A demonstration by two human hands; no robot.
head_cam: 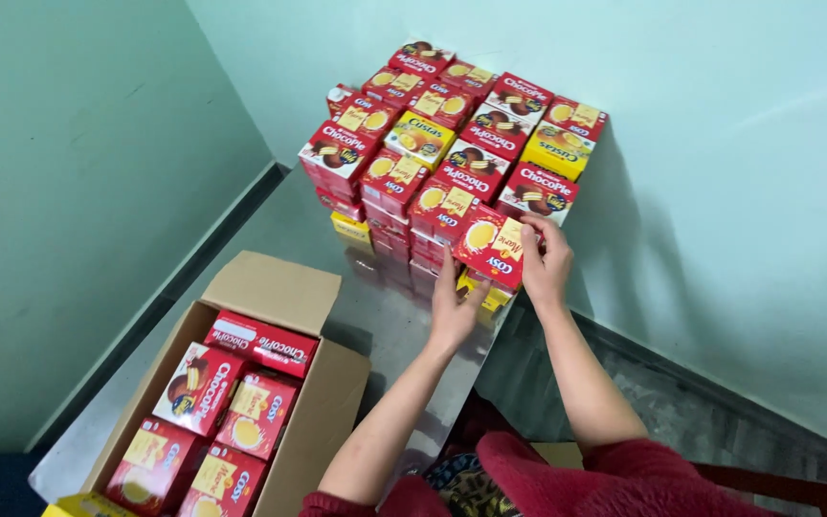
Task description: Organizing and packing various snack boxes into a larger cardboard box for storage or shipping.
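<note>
**Red box held at the stack's near corner**

Just right of frame centre, a red biscuit box (492, 246) is gripped between both hands. The left hand (454, 308) supports it from below, fingers curled up against its lower edge; the right hand (546, 260) wraps fingers over its right side. It touches the stacked boxes (452, 134) above centre. An open carton (275, 287) of similar boxes sits lower left.

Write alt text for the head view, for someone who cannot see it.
Both hands, the left hand and right hand, hold a red snack box at the front of a stack of red and yellow boxes on a metal table. An open cardboard carton of similar boxes sits at lower left.
</note>
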